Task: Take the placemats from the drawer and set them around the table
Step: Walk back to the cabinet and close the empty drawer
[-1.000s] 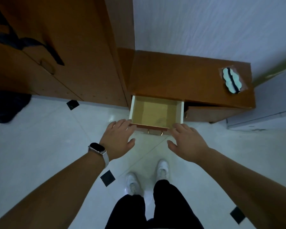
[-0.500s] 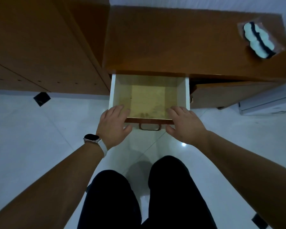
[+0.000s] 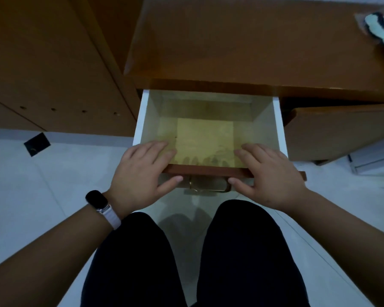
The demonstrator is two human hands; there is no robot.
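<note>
Under the bench's (image 3: 231, 41) front edge the drawer (image 3: 140, 120) stands pulled out, with 1 flat yellow mat (image 3: 205, 140) lying in the middle of its floor. The left hand (image 3: 140, 176) and right hand (image 3: 268, 176) rest on its front rim, fingers loosely straight over the edge, thumbs outside, flanking the brass handle (image 3: 208, 187), grasping nothing.

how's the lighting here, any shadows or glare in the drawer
Head view: dim overall, with the drawer interior the brightest patch; finger-like shadows lie along its front edge; no glare inside; the glossy tiles show a faint reflection; the packet at top right is soft and cropped.
</note>
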